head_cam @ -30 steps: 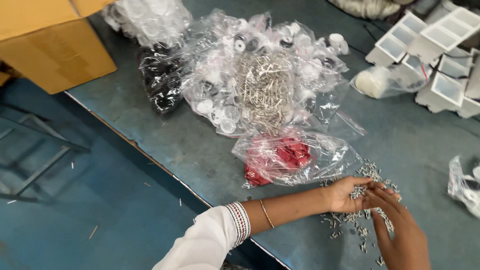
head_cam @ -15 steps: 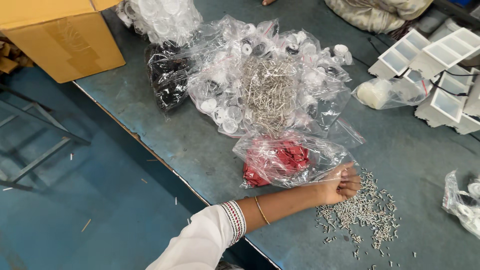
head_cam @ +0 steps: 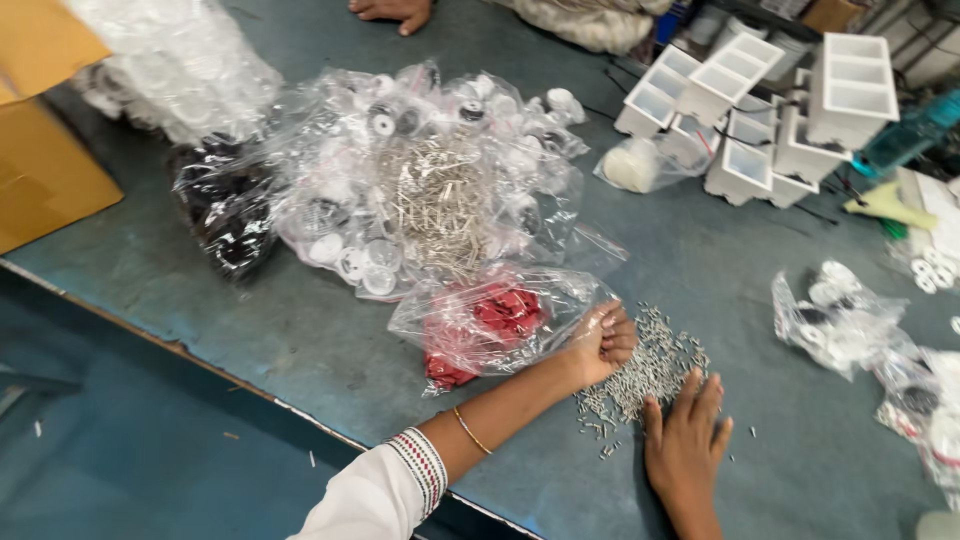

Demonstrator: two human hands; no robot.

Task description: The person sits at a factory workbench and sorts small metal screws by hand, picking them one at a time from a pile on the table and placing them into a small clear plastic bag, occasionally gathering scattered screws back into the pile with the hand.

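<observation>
The left hand (head_cam: pixel 602 340) is resting curled at the edge of a pile of small metal pins (head_cam: pixel 645 372), its grip loosely closed; whether it is holding any pins cannot be told. The right hand (head_cam: pixel 685 440) is lying flat with its grip open, fingers spread and fingertips touching the near side of the pile. The pins are lying loose on the grey surface (head_cam: pixel 330 330) between the two hands, with a few strays scattered toward the near edge.

Just left of the left hand, and touching it, a clear bag of red parts (head_cam: pixel 490 325) is crowding the pile. Behind that bag a larger clear bag (head_cam: pixel 430 190) is holding white caps and a heap of metal pieces. A bag of black parts (head_cam: pixel 225 210) is lying to its left, with a cardboard box (head_cam: pixel 45 170) beyond it at the surface's corner. White trays (head_cam: pixel 770 110) are standing stacked at the far right, and a small bag with a white lump (head_cam: pixel 640 165) is lying beside them. More clear bags (head_cam: pixel 840 320) are sitting well right of the pile. Another person's hand (head_cam: pixel 392 10) is resting at the far edge.
</observation>
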